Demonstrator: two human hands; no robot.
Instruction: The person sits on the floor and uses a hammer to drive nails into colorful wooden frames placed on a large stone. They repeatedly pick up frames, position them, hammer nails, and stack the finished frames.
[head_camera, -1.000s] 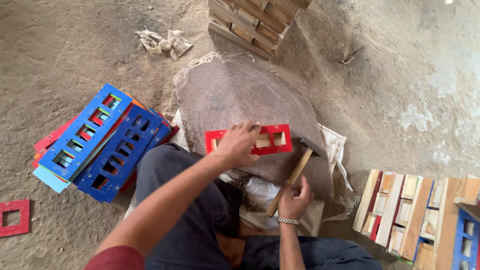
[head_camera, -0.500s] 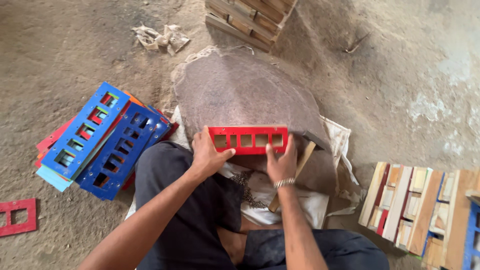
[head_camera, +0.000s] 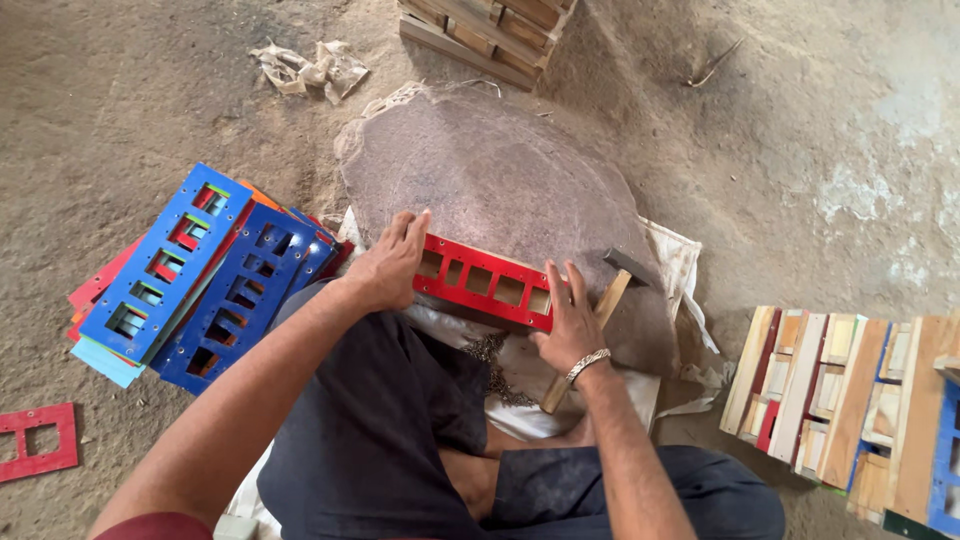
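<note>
Between both hands, the red slotted frame (head_camera: 484, 284) stands on edge against the stone slab (head_camera: 500, 190), long axis left-to-right. Left hand (head_camera: 388, 262) clasps its left end; right hand (head_camera: 572, 318) pinches its right end, hammer (head_camera: 592, 320) just beside.

Long red slotted wooden frame (head_camera: 483, 283) on round grey stone slab (head_camera: 500, 180) – stacked blue slotted frames (head_camera: 200, 275) to left, wooden-handled hammer (head_camera: 590, 325) w/ stacked bare-wood frames (head_camera: 850, 400) to right.

I hold a red panel (head_camera: 485, 283) with a row of rectangular cut-outs, long edge across my lap, tilted slightly down to the right, against the large flat stone (head_camera: 500, 180).
</note>
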